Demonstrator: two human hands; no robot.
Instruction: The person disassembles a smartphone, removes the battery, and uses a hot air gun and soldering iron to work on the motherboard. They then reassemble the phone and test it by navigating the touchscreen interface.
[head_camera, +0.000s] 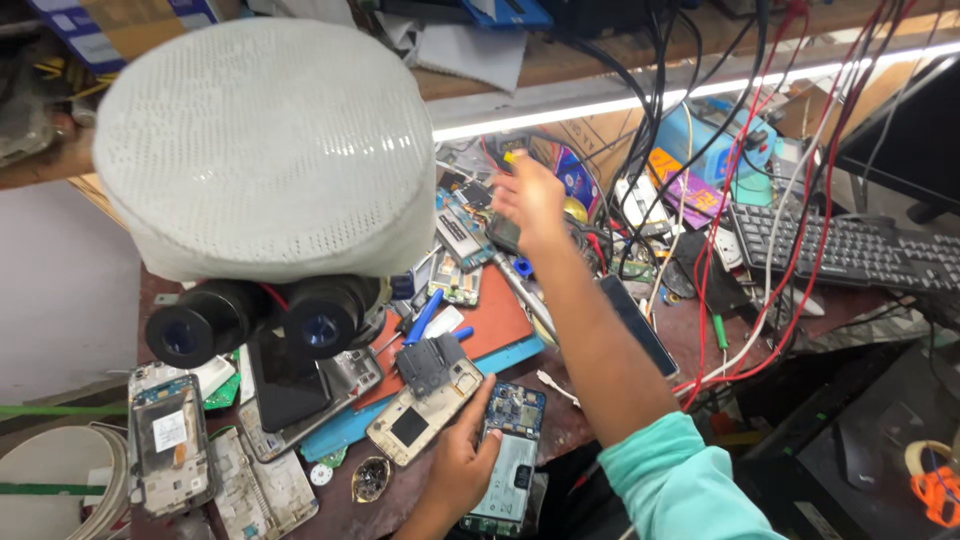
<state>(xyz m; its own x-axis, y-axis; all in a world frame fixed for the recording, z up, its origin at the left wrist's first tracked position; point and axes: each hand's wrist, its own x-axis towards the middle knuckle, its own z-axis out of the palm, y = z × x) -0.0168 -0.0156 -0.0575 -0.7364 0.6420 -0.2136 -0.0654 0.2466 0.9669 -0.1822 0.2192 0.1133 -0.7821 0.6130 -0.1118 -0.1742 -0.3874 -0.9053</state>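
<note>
My left hand (458, 468) grips an opened phone (512, 452) at the near edge of the bench; its circuit board and pale battery face up. My right hand (530, 200) is stretched out to the back of the bench, over a heap of phone boards and parts (462, 235). It is blurred, and a small yellow tip (510, 157) shows at its fingertips. Whether it holds anything is unclear. A teal sleeve (680, 480) covers that upper arm. A gold phone frame (420, 410) lies just left of my left hand.
A microscope under a white mesh cover (265, 150) fills the left, eyepieces (250, 315) toward me. Stripped phone frames (170, 440) lie below it, beside a red mat (495, 320). Red and black cables (740, 200) hang over a black keyboard (840, 245); a dark monitor (905, 130) stands right.
</note>
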